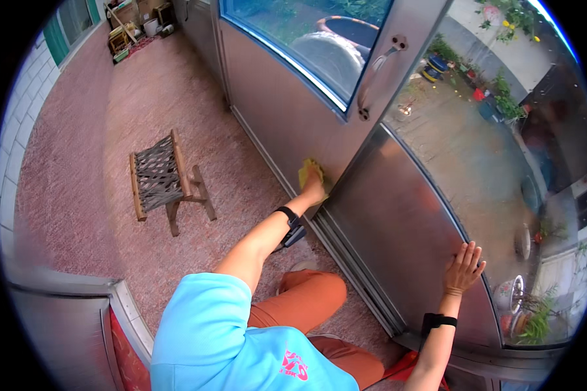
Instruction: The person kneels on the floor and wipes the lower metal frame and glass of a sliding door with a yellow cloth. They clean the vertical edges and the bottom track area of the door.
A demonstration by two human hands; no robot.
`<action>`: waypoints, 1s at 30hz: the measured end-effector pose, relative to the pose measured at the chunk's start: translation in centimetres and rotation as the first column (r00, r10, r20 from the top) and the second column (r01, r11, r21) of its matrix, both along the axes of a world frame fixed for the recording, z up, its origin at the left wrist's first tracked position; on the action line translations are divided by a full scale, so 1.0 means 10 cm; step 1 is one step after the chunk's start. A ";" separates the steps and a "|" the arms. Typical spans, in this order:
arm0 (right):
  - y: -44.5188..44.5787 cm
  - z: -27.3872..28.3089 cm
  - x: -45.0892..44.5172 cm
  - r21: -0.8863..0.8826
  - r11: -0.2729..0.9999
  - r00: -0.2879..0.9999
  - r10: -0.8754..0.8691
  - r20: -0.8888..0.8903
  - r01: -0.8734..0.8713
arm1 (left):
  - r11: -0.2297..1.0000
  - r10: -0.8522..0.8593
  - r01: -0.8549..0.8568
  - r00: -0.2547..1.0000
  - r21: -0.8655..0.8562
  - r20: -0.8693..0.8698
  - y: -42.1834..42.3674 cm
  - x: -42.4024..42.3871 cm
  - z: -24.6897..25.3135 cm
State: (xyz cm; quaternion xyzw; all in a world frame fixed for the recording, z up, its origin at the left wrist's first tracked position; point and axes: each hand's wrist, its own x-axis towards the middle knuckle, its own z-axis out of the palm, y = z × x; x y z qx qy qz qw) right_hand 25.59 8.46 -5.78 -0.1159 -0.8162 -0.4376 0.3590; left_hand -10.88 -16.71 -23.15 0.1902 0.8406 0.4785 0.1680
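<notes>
My left hand (313,184) presses a yellow cloth (305,173) against the lower metal panel of a sliding door (283,115). Part of the cloth is hidden under the hand. Farther right, my right hand (462,269) lies flat with fingers extended at the top edge of the neighbouring metal panel (401,210), just by the window pane (474,161). It holds nothing. A curved metal door handle (375,73) sits above my left hand, beside the door's blue-framed window (318,39).
A low wooden folding stool (159,171) with a woven strap seat stands on the speckled reddish floor (93,205) to the left. The metal door track (357,273) runs along the floor beside my knees. Boxes and a white bucket (151,27) are at the far left.
</notes>
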 end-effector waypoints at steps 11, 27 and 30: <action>-0.05 0.03 0.02 -0.005 1.000 1.000 -0.009 -0.007 0.009 | 0.903 -0.371 0.391 0.919 0.179 -0.136 -0.48 0.26 2.20; -0.05 -0.02 -0.02 -0.024 0.999 0.998 0.042 -0.036 -0.043 | 0.613 0.336 0.526 0.502 0.589 -0.797 -0.02 0.37 4.46; -0.04 -0.01 0.02 -0.015 0.999 0.999 0.039 -0.028 -0.040 | 0.740 0.394 0.440 0.330 0.508 -0.858 0.33 0.30 4.52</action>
